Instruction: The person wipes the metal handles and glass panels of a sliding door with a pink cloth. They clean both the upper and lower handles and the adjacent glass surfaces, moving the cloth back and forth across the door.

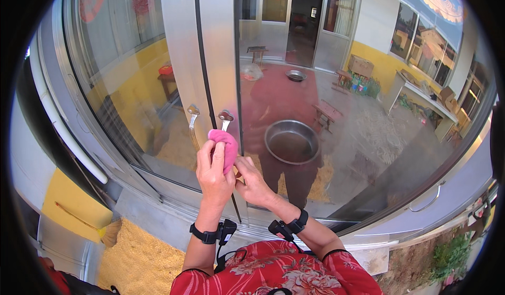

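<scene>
My left hand (215, 172) grips a folded pink cloth (229, 147) against the right-hand metal door handle (225, 120) of a glass double door. Just right of the cloth is my right hand (252, 180), its fingers bent near the lower part of that handle; what the fingertips touch is hidden. The other door handle (192, 119) stands on the left leaf's metal frame (183, 58), partly behind my left hand. Black straps with small devices sit on both wrists.
Through the glass show a metal basin (292, 142), a smaller basin (296, 75), low wooden stools (328, 112) and a white table (426, 97). Yellow grain (138, 255) covers ground at lower left, beside a broom (111, 232). Green plants (451, 255) grow at lower right.
</scene>
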A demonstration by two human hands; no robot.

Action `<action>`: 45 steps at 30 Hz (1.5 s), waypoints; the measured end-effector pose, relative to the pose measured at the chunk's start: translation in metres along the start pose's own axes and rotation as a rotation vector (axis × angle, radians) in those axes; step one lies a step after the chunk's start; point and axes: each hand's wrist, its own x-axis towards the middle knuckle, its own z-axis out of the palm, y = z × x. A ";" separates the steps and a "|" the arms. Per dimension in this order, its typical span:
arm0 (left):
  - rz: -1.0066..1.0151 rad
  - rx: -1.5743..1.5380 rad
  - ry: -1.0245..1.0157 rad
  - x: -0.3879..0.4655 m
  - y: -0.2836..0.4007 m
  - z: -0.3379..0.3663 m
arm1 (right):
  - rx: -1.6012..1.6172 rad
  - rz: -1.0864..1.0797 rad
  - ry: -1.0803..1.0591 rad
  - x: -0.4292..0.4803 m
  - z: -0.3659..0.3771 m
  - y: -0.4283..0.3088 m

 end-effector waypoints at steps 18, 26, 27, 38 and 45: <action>0.136 -0.779 -0.679 -0.009 0.098 0.052 | 0.966 0.152 0.268 -0.117 -0.105 -0.036; 0.117 -1.267 -1.265 -0.018 0.170 0.104 | 0.458 0.365 0.663 -0.225 -0.170 -0.082; 0.076 -1.358 -1.296 -0.017 0.181 0.109 | 0.233 0.366 0.723 -0.239 -0.182 -0.091; 0.160 -1.340 -1.080 -0.020 0.374 0.150 | -0.381 0.187 1.397 -0.339 -0.340 -0.170; 0.295 -1.033 -0.696 -0.023 0.455 0.176 | -0.941 0.117 1.083 -0.351 -0.397 -0.152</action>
